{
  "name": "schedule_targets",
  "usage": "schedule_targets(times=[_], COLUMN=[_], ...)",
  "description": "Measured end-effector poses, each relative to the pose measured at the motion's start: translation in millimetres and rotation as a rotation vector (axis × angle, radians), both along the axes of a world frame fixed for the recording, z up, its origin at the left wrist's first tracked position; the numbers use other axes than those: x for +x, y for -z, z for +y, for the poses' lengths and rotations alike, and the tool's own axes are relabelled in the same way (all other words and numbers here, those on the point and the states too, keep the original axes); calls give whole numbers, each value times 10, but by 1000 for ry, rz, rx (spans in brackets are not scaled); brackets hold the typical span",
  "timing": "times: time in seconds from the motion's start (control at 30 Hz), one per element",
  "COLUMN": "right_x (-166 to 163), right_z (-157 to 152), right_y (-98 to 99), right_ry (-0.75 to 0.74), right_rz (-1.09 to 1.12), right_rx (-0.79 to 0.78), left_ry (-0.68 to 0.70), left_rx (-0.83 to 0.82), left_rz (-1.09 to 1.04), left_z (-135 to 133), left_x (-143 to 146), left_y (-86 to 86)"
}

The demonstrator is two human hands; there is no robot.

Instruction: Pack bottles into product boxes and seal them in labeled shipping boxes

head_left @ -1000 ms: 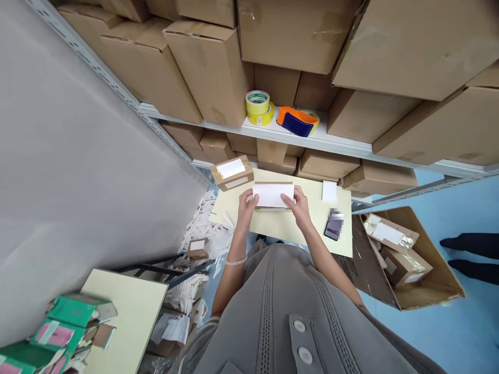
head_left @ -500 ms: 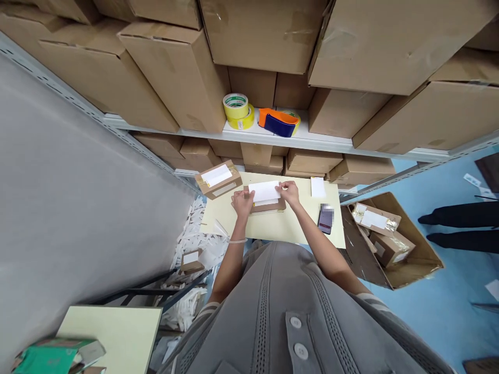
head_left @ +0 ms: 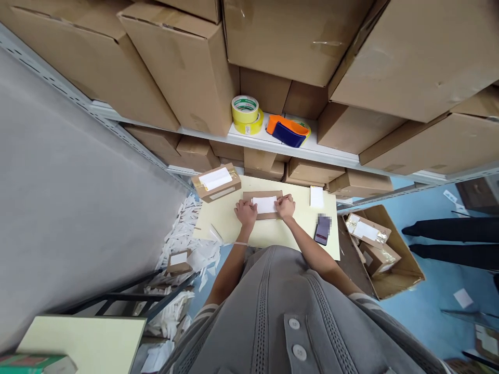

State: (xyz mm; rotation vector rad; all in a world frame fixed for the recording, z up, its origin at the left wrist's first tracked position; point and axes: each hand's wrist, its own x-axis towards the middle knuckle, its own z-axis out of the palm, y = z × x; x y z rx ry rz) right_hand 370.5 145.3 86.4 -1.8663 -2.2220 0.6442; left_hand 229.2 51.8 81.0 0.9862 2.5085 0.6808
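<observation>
The left grip is closed on the left end of the white label, fingers curled and thumb turned inward; the right grip is closed on its right end, though whether the fingertips also bear on the cardboard cannot be told. The label lies along the top of the brown box, inside its edges, with bare cardboard showing beyond both long sides. It looks thin, light and limp, likely to crease or lift if pulled at one corner, so both short ends are the sensible places to hold it, level and lightly stretched. If its back is sticky, it would cling to the fingers. The box seems stiff and smooth, probably light enough for two hands; its contents are hidden, so its weight is a guess. It would best be taken by its short ends, clear of the label. Beneath the box is the pale table. Left of the box and slightly beyond it sits a second box, labelled and set at an angle. Right of the box are a white pad and, nearer the person, a phone. Beyond the box, on the shelf, stand tape rolls beside an orange-and-blue tape dispenser.
</observation>
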Motion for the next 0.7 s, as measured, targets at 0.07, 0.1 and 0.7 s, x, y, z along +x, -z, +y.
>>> schedule_targets(times=[0.07, 0.1, 0.7], right_x=[-7, -11, 134], right_z=[7, 10, 1], right_y=[30, 42, 7], right_ry=[-3, -6, -62], right_rz=[-8, -12, -119], right_rx=[12, 13, 159], left_ry=[0, 0, 78], left_rx=[-1, -6, -27], left_rz=[-7, -10, 201], left_z=[16, 22, -80], left_x=[4, 5, 27], left_y=[16, 24, -115])
